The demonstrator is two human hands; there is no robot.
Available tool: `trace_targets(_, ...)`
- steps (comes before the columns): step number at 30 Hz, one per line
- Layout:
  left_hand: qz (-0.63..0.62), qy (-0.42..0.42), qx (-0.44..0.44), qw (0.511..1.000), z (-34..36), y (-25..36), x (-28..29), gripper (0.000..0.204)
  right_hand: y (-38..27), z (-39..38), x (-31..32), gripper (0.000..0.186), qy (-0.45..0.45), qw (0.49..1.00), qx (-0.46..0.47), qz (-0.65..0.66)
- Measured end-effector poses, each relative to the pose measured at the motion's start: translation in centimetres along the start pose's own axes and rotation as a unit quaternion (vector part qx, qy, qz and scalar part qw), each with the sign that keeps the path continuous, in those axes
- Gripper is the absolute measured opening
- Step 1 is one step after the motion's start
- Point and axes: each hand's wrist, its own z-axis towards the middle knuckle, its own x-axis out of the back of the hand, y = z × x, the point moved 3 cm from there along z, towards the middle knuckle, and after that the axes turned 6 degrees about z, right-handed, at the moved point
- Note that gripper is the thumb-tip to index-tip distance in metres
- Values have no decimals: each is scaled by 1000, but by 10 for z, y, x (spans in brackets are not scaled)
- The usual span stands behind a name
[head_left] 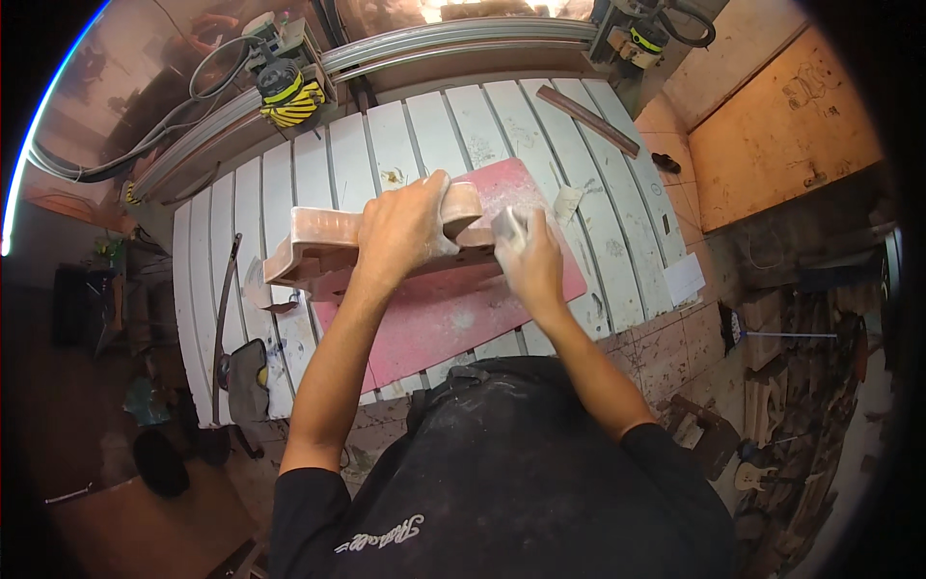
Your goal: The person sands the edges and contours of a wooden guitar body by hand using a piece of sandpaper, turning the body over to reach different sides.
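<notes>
A pale wooden guitar body (323,227) stands on edge, its curved, dusty side turned up, over a pink mat (434,333). My left hand (400,227) is wrapped over its top edge near the middle and grips it. At the body's right end, my right hand (535,265) pinches a grey piece of sandpaper (508,225) close against the wood. Whether the sandpaper touches the wood is hard to make out. White dust coats the fingers of both hands. The lower side of the body is partly hidden by my left forearm.
The white slatted table (463,116) bears a dark wooden strip (588,121), a white sheet (684,279) and a dark grey padded item (249,381). Beyond it runs a metal rail (463,41) with a striped machine head (289,96). Wood pieces (767,405) crowd the right side.
</notes>
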Motion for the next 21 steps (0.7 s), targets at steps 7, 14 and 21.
trace_targets(7,-9,3,-2,1000,3,-5,-2,65,-9,7,-2,37,-12,999,3,41)
trace_targets(14,0,6,-14,1000,3,-1,-3,65,-4,17,-4,35,-28,989,130,64)
trace_targets(21,12,14,-18,1000,-6,1,3,56,-12,31,3,36,-127,951,280,46)
